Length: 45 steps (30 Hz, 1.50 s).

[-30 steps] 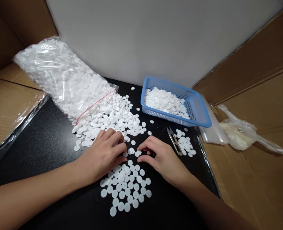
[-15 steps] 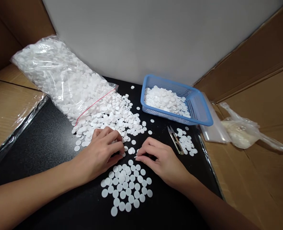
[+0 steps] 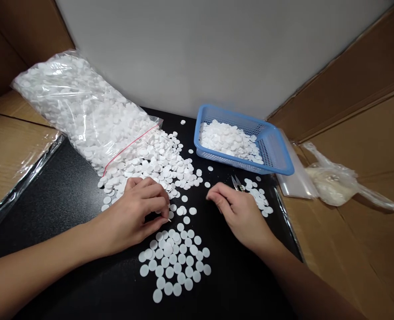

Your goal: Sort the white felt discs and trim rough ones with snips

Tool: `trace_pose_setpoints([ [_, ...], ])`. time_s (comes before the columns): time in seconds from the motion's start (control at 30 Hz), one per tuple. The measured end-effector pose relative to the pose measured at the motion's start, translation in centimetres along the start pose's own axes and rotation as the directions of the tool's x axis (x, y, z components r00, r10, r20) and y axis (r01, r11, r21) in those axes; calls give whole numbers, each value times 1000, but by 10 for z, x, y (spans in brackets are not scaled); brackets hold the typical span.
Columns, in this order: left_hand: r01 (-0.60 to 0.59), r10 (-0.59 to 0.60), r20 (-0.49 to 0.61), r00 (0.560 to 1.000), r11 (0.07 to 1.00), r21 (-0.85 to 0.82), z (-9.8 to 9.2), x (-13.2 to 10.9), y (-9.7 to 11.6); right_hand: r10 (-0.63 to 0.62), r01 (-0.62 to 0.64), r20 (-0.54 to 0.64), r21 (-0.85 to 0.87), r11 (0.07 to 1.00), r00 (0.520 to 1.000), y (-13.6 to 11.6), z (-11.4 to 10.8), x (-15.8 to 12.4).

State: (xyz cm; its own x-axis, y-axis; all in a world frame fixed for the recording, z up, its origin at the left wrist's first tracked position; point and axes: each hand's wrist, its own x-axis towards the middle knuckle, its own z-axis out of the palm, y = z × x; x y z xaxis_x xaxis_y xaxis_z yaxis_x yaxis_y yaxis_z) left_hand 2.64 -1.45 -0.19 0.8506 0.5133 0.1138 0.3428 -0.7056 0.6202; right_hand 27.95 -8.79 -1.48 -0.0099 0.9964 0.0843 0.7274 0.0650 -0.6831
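Across the middle of the view lies a black counter, boxed in by brown cardboard walls on both sides, with a pale wall behind. On its far left a big clear bag stuffed with white discs lies on its side, its red-striped mouth open toward the centre. A spilled heap of discs fans out from that mouth. At the far right stands a blue basket, partly filled with more discs. Past the counter's right edge, on the cardboard, rest flat clear sleeves and a crumpled plastic bag.

Near the front edge a flat cluster of discs is spread out. The left hand rests palm down between the heap and this cluster. Its grip is closed, thumb meeting the fingertips. A thin pale edge shows at the tips, but I cannot tell whether a disc is pinched there. The right hand lies apart from it to the right, palm down, fingers bent and bunched toward the left. I cannot tell whether its grip is closed or holds anything.

Just beyond its knuckles sit a small pile of discs and the blades of thread snips, whose handles are hidden behind the hand. Between the two hands a few loose discs lie singly on the counter, just beyond the cluster.
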Motion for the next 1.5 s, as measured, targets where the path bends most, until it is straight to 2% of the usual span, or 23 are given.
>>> trace_pose_setpoints([
  [0.1, 41, -40, 69, 997, 999, -12, -1, -1, 3, -75, 54, -173, -122, 991, 982, 4, -6, 2],
  [0.13, 48, -47, 89, 995, 999, -2, 0, -1, 4, -119, 89, -196, -156, 984, 973, 4, -7, 1],
  [0.2, 47, -51, 100, 994, 998, 36, 2, -2, 4, -194, 165, -146, -188, 968, 970, 4, -4, 0],
  [0.3, 44, -49, 50, 998, 994, 96, 6, -1, 0, -256, 257, 25, -152, 955, 966, 2, 4, -2],
  [0.43, 53, -49, -39, 998, 993, 108, 8, 0, -6, -267, 275, 112, -59, 960, 957, 0, 10, -3],
  [0.53, 63, -53, -91, 994, 992, 113, 7, 0, -7, -241, 241, 139, 11, 970, 961, -3, 7, -2],
  [0.63, 66, -55, -86, 995, 990, 127, 7, 0, -4, -130, 115, 218, 82, 990, 967, -6, 0, -3],
  [0.73, 59, -49, -76, 996, 988, 143, 8, 0, -2, 20, -64, 376, 105, 992, 926, -8, -7, -6],
  [0.8, 61, -51, -71, 996, 986, 154, 10, 0, -1, 96, -125, 422, 40, 991, 901, -9, -9, -7],
  [0.9, 63, -54, -63, 997, 983, 169, 12, -1, -2, 123, -115, 380, -43, 992, 917, -11, -8, -7],
  [1.17, 46, -28, -89, 996, 978, 201, 16, 0, -4, 1, 16, 230, -71, 997, 973, -23, 19, -10],
  [1.33, 35, -17, -88, 996, 977, 210, 16, 0, -4, -21, 32, 215, -51, 998, 976, -25, 19, -10],
  [1.43, 34, -19, -74, 997, 977, 213, 16, -1, -3, -106, 123, 172, -95, 988, 979, -24, 14, -10],
  [1.5, 30, -16, -66, 998, 977, 210, 15, -2, -2, -161, 189, 232, -102, 977, 959, -22, 9, -10],
])
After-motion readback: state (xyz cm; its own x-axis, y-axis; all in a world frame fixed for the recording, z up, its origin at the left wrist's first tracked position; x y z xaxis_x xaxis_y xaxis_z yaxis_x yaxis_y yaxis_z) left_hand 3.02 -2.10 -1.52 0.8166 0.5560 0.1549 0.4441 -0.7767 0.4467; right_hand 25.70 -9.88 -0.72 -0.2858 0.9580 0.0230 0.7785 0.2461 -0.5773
